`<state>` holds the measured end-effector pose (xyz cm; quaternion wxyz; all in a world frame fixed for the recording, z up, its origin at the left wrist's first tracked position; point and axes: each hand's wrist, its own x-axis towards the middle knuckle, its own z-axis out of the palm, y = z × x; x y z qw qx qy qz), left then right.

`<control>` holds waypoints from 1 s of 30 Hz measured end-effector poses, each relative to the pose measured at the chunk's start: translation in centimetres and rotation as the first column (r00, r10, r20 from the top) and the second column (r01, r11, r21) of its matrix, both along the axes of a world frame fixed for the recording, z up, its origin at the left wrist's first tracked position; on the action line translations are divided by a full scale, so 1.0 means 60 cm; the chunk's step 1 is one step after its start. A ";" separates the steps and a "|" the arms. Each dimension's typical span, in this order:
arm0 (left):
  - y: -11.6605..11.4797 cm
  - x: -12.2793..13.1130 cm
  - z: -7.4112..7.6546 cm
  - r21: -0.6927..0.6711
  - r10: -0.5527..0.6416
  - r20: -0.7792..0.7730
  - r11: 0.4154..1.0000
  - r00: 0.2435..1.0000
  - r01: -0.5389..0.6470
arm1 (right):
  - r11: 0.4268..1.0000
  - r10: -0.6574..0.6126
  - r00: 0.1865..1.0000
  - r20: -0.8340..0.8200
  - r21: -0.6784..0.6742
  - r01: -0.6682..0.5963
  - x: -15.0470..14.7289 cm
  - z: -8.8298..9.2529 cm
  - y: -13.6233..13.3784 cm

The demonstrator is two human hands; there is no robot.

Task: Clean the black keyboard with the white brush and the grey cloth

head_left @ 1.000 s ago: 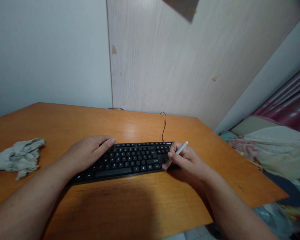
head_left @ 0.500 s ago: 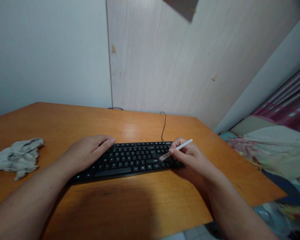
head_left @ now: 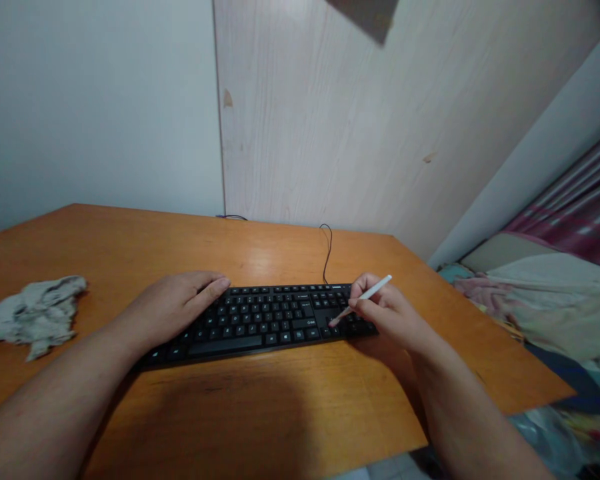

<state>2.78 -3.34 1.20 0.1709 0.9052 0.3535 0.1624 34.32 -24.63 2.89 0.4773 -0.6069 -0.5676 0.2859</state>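
Note:
A black keyboard (head_left: 260,319) lies on the wooden desk, tilted slightly. My left hand (head_left: 185,303) grips its left end, thumb along the top and fingers toward the far edge; the fingertips are partly hidden. In my right hand (head_left: 380,310) is a small brush (head_left: 375,288) with a white handle, pinched between thumb and fingers. The brush tip points down and left, at the keys around the arrow cluster. My right hand covers part of the number pad.
A crumpled, greyish cloth (head_left: 45,310) lies on the desk (head_left: 260,407) at the left. The keyboard's thin cable (head_left: 329,247) runs back toward the wall panel (head_left: 320,133). Beyond the desk's right edge are bedding (head_left: 535,280) and a plaid curtain (head_left: 580,200).
My right hand has shifted a little to the right with the brush, whose tip moved from beside the right-hand letter keys to the arrow keys. My left hand stays in place.

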 end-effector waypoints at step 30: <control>0.000 0.000 -0.002 0.018 -0.018 -0.001 1.000 1.000 0.018 | 0.995 -0.093 0.973 0.212 0.038 0.087 0.023 -0.007 0.004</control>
